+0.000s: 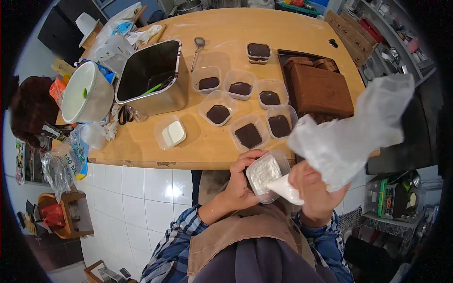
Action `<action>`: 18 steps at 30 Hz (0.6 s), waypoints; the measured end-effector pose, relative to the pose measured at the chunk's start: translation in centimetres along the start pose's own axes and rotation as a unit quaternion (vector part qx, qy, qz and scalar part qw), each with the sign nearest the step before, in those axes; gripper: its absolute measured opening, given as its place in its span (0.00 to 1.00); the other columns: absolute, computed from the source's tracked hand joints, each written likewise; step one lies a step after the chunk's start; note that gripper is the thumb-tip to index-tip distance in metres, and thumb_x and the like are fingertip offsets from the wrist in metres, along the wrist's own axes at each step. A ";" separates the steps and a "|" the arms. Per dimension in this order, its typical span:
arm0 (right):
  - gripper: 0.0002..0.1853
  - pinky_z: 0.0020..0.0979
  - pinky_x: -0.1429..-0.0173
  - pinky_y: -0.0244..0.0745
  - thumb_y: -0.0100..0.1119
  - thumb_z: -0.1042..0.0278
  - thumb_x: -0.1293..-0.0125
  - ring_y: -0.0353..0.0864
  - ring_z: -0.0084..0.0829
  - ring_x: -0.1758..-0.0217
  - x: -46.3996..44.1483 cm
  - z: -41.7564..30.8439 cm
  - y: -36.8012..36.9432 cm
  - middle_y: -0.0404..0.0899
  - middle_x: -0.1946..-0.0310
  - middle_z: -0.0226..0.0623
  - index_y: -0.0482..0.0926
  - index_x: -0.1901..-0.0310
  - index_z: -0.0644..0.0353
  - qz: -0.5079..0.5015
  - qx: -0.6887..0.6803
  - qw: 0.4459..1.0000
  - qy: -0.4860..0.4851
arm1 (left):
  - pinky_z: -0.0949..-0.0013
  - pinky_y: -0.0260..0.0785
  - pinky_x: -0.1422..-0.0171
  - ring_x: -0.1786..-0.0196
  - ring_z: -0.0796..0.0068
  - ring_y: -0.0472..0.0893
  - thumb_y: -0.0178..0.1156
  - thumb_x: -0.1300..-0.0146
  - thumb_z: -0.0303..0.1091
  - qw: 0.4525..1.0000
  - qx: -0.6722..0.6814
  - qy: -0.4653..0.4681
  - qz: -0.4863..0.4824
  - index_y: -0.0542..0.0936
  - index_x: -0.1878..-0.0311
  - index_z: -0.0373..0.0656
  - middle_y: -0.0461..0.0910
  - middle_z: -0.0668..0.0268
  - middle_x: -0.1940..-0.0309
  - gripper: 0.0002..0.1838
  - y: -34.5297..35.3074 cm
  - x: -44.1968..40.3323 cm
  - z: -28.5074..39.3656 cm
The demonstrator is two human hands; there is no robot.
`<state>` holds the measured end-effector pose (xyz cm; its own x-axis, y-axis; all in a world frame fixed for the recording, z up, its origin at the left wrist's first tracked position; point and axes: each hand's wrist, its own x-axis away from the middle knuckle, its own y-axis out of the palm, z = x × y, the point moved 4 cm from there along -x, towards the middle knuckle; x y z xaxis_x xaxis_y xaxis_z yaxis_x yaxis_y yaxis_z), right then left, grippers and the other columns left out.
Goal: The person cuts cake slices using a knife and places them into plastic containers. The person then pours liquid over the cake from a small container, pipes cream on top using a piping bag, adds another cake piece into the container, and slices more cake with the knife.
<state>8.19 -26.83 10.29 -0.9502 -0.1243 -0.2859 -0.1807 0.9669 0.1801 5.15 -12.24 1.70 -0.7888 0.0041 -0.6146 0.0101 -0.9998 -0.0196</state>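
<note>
My left hand (pixel 241 185) is wrapped round a clear plastic tub (pixel 282 162), held tilted just off the table's front edge. White cream (pixel 264 175) covers the inside of this tub. In my right hand (pixel 309 191) a piping bag (pixel 351 134) is squeezed, its cream-filled tip (pixel 285 188) down at the tub's cream. The loose upper part of the bag flares up to the right. Beyond my hands stand several clear tubs with dark chocolate layers, the nearest being a chocolate tub (pixel 248 135). To their left sits a tub with a smooth white layer (pixel 173 133).
A brown cake slab (pixel 322 89) lies on a dark tray (pixel 289 85) at the right. At the left stand a deep metal pan (pixel 175 87) with dark chocolate and a white bucket (pixel 78 96). Scissors (pixel 124 115), a small strainer (pixel 199 42) and a layered tub (pixel 258 53) rest on the table.
</note>
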 end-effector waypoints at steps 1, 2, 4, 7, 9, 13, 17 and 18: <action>0.12 0.29 0.62 0.69 0.55 0.70 0.48 0.74 0.30 0.68 -0.5 -0.3 -0.2 0.75 0.70 0.41 0.75 0.62 0.68 -0.001 -0.002 1.000 -0.010 | 0.60 0.59 0.39 0.41 0.57 0.66 0.73 0.59 0.27 1.000 0.004 0.003 0.004 0.55 0.45 0.45 0.62 0.48 0.46 0.42 0.0 -0.1 0.0; 0.12 0.29 0.66 0.67 0.50 0.65 0.45 0.71 0.29 0.74 -0.9 -0.4 -0.3 0.73 0.75 0.39 0.75 0.66 0.65 -0.005 -0.002 1.000 -0.022 | 0.60 0.60 0.39 0.41 0.57 0.66 0.73 0.59 0.27 1.000 0.008 0.005 0.008 0.55 0.45 0.45 0.62 0.48 0.46 0.42 0.2 -0.1 0.0; 0.20 0.29 0.76 0.61 0.38 0.52 0.38 0.64 0.29 0.86 -1.4 -0.8 0.0 0.67 0.85 0.37 0.74 0.70 0.60 -0.030 0.030 0.998 -0.043 | 0.60 0.60 0.40 0.41 0.58 0.67 0.73 0.59 0.27 1.000 0.014 0.004 0.010 0.55 0.45 0.45 0.62 0.48 0.46 0.42 0.3 -0.1 -0.1; 0.21 0.30 0.82 0.57 0.36 0.49 0.33 0.60 0.28 0.91 -1.8 -0.5 0.6 0.63 0.90 0.36 0.72 0.68 0.58 -0.039 0.053 0.995 -0.074 | 0.61 0.61 0.40 0.41 0.59 0.67 0.73 0.58 0.27 1.000 0.018 -0.001 0.002 0.55 0.45 0.44 0.62 0.49 0.46 0.41 0.6 -0.1 -0.1; 0.15 0.29 0.82 0.58 0.41 0.57 0.33 0.60 0.26 0.91 -1.9 -0.5 1.4 0.63 0.90 0.35 0.72 0.63 0.59 -0.030 0.052 0.992 -0.108 | 0.62 0.61 0.40 0.42 0.59 0.67 0.73 0.58 0.27 1.000 0.016 0.003 0.001 0.55 0.45 0.44 0.63 0.48 0.46 0.41 0.7 -0.1 -0.1; 0.15 0.27 0.82 0.59 0.49 0.70 0.35 0.59 0.22 0.90 -2.1 -0.5 2.3 0.62 0.90 0.31 0.65 0.49 0.63 -0.028 0.034 0.991 -0.123 | 0.63 0.61 0.40 0.42 0.59 0.68 0.73 0.58 0.28 1.000 0.014 -0.006 -0.010 0.56 0.45 0.44 0.63 0.48 0.46 0.40 0.5 -0.2 0.1; 0.23 0.26 0.82 0.59 0.51 0.71 0.35 0.58 0.19 0.90 -2.2 -0.1 2.3 0.61 0.91 0.29 0.58 0.42 0.68 -0.019 0.046 0.989 -0.138 | 0.63 0.61 0.41 0.42 0.59 0.68 0.73 0.58 0.28 1.000 0.010 -0.008 -0.009 0.56 0.45 0.44 0.64 0.48 0.46 0.40 0.5 -0.1 -0.1; 0.23 0.26 0.82 0.59 0.51 0.70 0.35 0.58 0.19 0.90 -2.2 0.0 2.0 0.61 0.91 0.28 0.59 0.42 0.69 -0.015 0.053 0.988 -0.145 | 0.63 0.61 0.41 0.42 0.58 0.68 0.73 0.58 0.28 1.000 0.010 -0.007 -0.008 0.56 0.45 0.44 0.64 0.48 0.46 0.41 0.4 0.0 -0.2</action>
<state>9.94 -24.63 11.29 -0.8290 -0.0999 -0.5502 -0.1658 0.9836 0.0713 5.28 -12.67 1.53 -0.7978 0.0194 -0.6026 -0.0138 -0.9998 -0.0139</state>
